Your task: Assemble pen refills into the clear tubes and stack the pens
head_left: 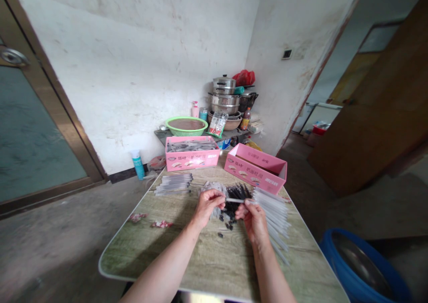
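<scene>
My left hand (207,207) pinches one end of a slim, pale grey pen (235,200), held level above the table. At the pen's other end, the fingers of my right hand (254,220) are closed around it. Beneath and just behind it lies a heap of small black pen parts (238,190), with a few loose pieces nearer me. Partly behind my left hand is a pile of whitish translucent pieces (214,186). Many pale tubes (272,211) fan out beside my right hand. A row of similar pens (174,184) lies at the left.
On the wood-patterned table (220,263), a pink box (192,160) full of pens stands at the back left. Another pink box (256,171) stands at the back right. Behind are a green basin (186,132) and stacked steel pots (224,100). A blue tub (361,263) stands right.
</scene>
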### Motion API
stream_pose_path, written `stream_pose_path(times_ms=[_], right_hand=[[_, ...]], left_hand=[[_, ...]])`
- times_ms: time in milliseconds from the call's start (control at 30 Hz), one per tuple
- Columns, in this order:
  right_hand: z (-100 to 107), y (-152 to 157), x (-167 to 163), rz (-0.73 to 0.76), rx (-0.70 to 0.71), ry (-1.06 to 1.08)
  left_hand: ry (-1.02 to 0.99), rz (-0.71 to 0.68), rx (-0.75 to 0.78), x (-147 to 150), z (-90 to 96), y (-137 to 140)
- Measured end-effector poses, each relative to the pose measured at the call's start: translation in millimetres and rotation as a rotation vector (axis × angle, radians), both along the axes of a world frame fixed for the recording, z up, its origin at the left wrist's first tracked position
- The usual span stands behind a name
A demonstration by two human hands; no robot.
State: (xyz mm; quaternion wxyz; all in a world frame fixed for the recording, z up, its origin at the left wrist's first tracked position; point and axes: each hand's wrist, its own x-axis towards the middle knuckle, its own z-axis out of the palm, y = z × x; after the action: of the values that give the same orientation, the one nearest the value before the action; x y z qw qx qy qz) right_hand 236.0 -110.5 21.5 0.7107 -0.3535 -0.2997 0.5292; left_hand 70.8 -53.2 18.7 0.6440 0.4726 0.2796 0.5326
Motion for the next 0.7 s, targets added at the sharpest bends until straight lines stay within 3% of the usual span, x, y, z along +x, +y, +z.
stream_pose_path(times_ms=[700], right_hand=[[-1.4, 0.1, -1.1, -0.056, -0.003, -0.035]], left_hand=[[0.01, 0.053, 0.069, -0.6, 5.1, -1.5]])
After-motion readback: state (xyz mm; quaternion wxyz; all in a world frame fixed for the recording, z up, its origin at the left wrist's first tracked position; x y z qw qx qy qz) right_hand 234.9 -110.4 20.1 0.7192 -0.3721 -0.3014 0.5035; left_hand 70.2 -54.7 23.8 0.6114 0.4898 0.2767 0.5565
